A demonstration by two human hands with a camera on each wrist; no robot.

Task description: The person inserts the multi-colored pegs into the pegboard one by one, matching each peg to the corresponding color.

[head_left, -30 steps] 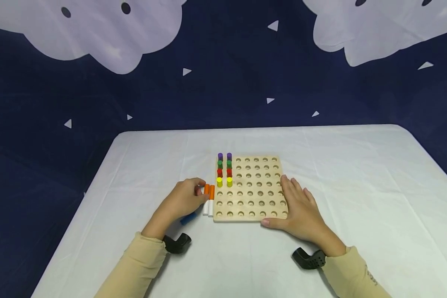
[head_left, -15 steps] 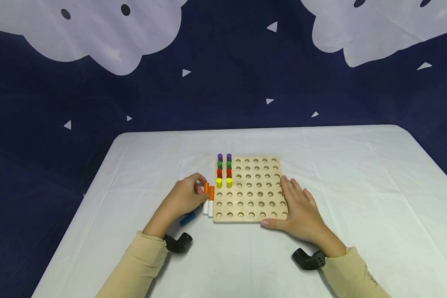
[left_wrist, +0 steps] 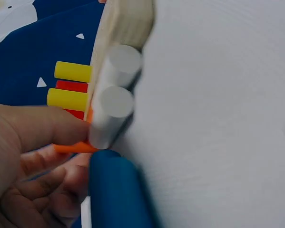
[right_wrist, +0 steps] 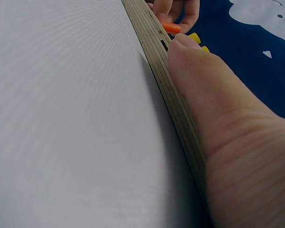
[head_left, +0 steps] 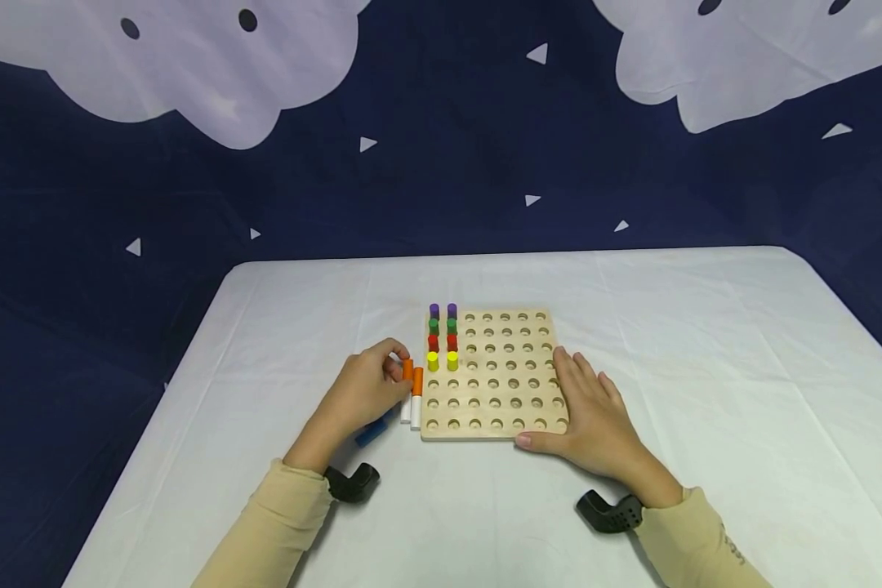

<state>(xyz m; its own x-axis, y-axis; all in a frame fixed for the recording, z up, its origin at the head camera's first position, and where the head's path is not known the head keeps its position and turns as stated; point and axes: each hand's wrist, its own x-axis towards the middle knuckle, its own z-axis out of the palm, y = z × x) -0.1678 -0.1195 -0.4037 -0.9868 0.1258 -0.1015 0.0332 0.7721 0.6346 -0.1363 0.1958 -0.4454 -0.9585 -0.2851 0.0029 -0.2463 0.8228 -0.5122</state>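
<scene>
My left hand [head_left: 367, 385] is at the left edge of a wooden peg board [head_left: 503, 402], pinching an orange peg [head_left: 407, 369] between thumb and fingers. In the left wrist view this orange peg [left_wrist: 74, 147] is tilted up off the table. A second orange peg [head_left: 417, 381] lies alongside the board. Two white pegs [head_left: 415, 414] lie end to end with the orange ones, and blue pegs [head_left: 371, 431] lie under the wrist side of the hand. My right hand [head_left: 595, 420] rests with spread fingers on the board's right edge, its thumb [right_wrist: 199, 71] along the near edge.
Pairs of purple [head_left: 452, 311], green [head_left: 452, 327], red [head_left: 452, 343] and yellow pegs [head_left: 452, 361] stand in the board's two left columns. The board lies on a white-covered table [head_left: 706, 343], with a dark blue patterned cloth [head_left: 448, 180] behind it.
My left fingers have risen slightly, and the far end of the pinched orange peg has come up with them. The right hand and the board keep their places.
</scene>
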